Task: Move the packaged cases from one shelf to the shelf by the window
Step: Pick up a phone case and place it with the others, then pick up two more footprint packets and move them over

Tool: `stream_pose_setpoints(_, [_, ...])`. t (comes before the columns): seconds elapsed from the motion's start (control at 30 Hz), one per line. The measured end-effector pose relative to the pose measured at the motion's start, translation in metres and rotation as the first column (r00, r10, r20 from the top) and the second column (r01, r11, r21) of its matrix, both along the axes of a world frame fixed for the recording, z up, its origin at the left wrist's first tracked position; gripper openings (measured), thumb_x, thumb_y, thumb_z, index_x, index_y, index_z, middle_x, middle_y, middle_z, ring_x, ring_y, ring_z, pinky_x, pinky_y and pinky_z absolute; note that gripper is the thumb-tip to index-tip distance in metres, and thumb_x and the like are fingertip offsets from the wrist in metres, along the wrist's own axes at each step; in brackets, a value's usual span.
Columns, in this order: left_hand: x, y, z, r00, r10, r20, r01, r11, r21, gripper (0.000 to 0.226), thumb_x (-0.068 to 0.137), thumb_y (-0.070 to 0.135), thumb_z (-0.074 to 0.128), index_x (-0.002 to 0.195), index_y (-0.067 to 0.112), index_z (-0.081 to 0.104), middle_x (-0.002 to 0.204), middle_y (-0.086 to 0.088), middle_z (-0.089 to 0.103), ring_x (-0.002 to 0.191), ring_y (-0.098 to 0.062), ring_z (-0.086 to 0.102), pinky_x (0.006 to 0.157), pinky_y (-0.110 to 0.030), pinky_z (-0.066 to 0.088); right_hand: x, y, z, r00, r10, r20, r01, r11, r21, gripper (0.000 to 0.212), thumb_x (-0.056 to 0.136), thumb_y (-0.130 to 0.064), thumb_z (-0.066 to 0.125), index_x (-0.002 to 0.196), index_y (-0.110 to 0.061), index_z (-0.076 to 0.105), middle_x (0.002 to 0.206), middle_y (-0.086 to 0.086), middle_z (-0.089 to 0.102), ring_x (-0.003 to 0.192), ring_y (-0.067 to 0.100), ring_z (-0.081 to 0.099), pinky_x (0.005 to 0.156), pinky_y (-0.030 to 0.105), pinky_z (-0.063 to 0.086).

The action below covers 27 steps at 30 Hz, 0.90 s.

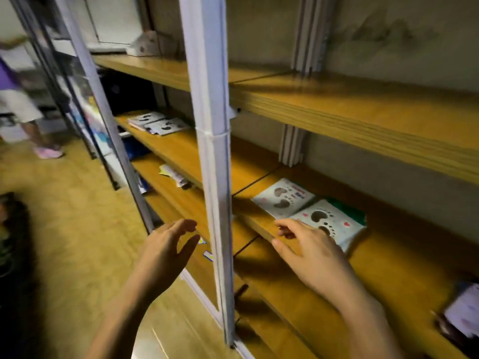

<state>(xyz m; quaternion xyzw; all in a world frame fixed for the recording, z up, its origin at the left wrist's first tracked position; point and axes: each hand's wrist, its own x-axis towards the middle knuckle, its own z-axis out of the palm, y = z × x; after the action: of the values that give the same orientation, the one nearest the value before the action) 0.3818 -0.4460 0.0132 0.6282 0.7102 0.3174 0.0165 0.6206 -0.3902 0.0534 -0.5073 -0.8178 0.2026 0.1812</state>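
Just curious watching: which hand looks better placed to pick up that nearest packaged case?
The right hand: its fingers reach the nearest case. The left hand hangs open beyond the white post.

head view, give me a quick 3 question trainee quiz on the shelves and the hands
1. True or false: the right hand is reaching toward the near packaged case.
2. How many packaged cases lie by that hand on the shelf?
3. The left hand is: A) holding a case B) open and holding nothing C) gripping the white post.

Key: 1 true; 2 two, the far case being the second; 3 B.
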Motion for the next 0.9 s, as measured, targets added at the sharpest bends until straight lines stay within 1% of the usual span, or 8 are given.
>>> stream_pose_setpoints(0.13, [-0.063, -0.003, 0.000, 0.999, 0.032, -0.036, -0.034, 0.999, -0.036, 0.023, 0.086, 0.032, 0.058, 0.103, 0.018, 0.063, 0.095, 0.001, 0.068, 0.088, -0.018, 0.062, 0.073, -0.032, 0.051, -0.068, 0.009, 0.000, 0.996, 0.083, -0.013, -0.083, 0.996, 0.020, 0.040, 0.091, -0.042, 0.047, 0.130, -0.036, 0.043, 0.121, -0.015, 0.056, 0.110, 0.005, 0.051, 0.090, 0.024, 0.046])
stream_pose_setpoints(0.27, [-0.132, -0.002, 0.008, 0.997, 0.034, -0.065, -0.037, 0.998, -0.049, 0.025, 0.085, 0.027, 0.058, 0.108, 0.017, 0.061, 0.103, 0.002, 0.068, 0.090, -0.013, 0.061, 0.076, -0.024, 0.049, -0.140, 0.018, 0.000, 0.991, 0.119, -0.057, -0.118, 0.993, 0.018, 0.038, 0.090, -0.042, 0.048, 0.128, -0.037, 0.044, 0.117, -0.016, 0.057, 0.107, 0.005, 0.053, 0.088, 0.026, 0.049])
stream_pose_setpoints(0.37, [-0.187, -0.005, 0.016, 0.996, 0.036, -0.087, -0.040, 0.998, -0.049, 0.024, 0.086, 0.028, 0.057, 0.109, 0.021, 0.060, 0.102, 0.010, 0.064, 0.088, -0.005, 0.057, 0.071, -0.011, 0.042, -0.199, 0.029, -0.001, 0.985, 0.160, -0.069, -0.160, 0.987, 0.009, 0.038, 0.090, -0.043, 0.048, 0.127, -0.036, 0.046, 0.114, -0.016, 0.058, 0.106, 0.005, 0.053, 0.090, 0.030, 0.050])
stream_pose_setpoints(0.4, [-0.205, -0.006, 0.019, 0.994, 0.041, -0.098, -0.046, 0.998, -0.046, 0.023, 0.087, 0.029, 0.056, 0.108, 0.022, 0.060, 0.101, 0.012, 0.063, 0.088, -0.004, 0.057, 0.070, -0.010, 0.042, -0.218, 0.033, -0.002, 0.983, 0.169, -0.075, -0.168, 0.986, 0.012, 0.038, 0.090, -0.043, 0.048, 0.127, -0.035, 0.046, 0.113, -0.016, 0.059, 0.106, 0.006, 0.054, 0.089, 0.031, 0.050])
stream_pose_setpoints(0.5, [-0.259, -0.005, 0.024, 0.986, 0.077, -0.150, -0.083, 0.996, -0.035, 0.023, 0.087, 0.030, 0.055, 0.110, 0.023, 0.058, 0.106, 0.007, 0.066, 0.092, -0.009, 0.061, 0.072, -0.021, 0.049, -0.276, 0.043, -0.003, 0.980, 0.176, -0.095, -0.175, 0.984, 0.015, 0.038, 0.090, -0.041, 0.048, 0.128, -0.034, 0.046, 0.114, -0.014, 0.059, 0.107, 0.007, 0.053, 0.089, 0.031, 0.049])
stream_pose_setpoints(0.6, [-0.303, 0.004, 0.028, 0.981, 0.103, -0.166, -0.109, 0.994, -0.029, 0.029, 0.088, 0.032, 0.053, 0.115, 0.022, 0.056, 0.111, 0.006, 0.065, 0.095, -0.010, 0.061, 0.073, -0.018, 0.046, -0.326, 0.051, -0.002, 0.978, 0.194, -0.074, -0.194, 0.981, 0.002, 0.038, 0.090, -0.041, 0.050, 0.127, -0.035, 0.047, 0.117, -0.012, 0.060, 0.108, 0.009, 0.054, 0.091, 0.036, 0.050])
stream_pose_setpoints(0.67, [-0.324, 0.014, 0.030, 0.981, 0.110, -0.157, -0.115, 0.993, -0.025, 0.030, 0.088, 0.032, 0.052, 0.116, 0.021, 0.055, 0.112, 0.006, 0.065, 0.097, -0.010, 0.060, 0.075, -0.020, 0.048, -0.350, 0.060, -0.002, 0.979, 0.200, -0.048, -0.201, 0.980, -0.007, 0.038, 0.090, -0.041, 0.050, 0.127, -0.035, 0.047, 0.117, -0.012, 0.059, 0.109, 0.009, 0.054, 0.090, 0.035, 0.051])
stream_pose_setpoints(0.9, [-0.385, 0.069, 0.017, 0.991, 0.122, -0.050, -0.124, 0.992, -0.030, 0.025, 0.088, 0.033, 0.053, 0.111, 0.024, 0.056, 0.111, 0.008, 0.065, 0.100, -0.008, 0.058, 0.076, -0.024, 0.049, -0.411, 0.120, -0.007, 0.990, 0.142, -0.024, -0.143, 0.989, -0.047, 0.039, 0.089, -0.040, 0.051, 0.127, -0.033, 0.046, 0.117, -0.010, 0.058, 0.109, 0.009, 0.052, 0.092, 0.036, 0.050])
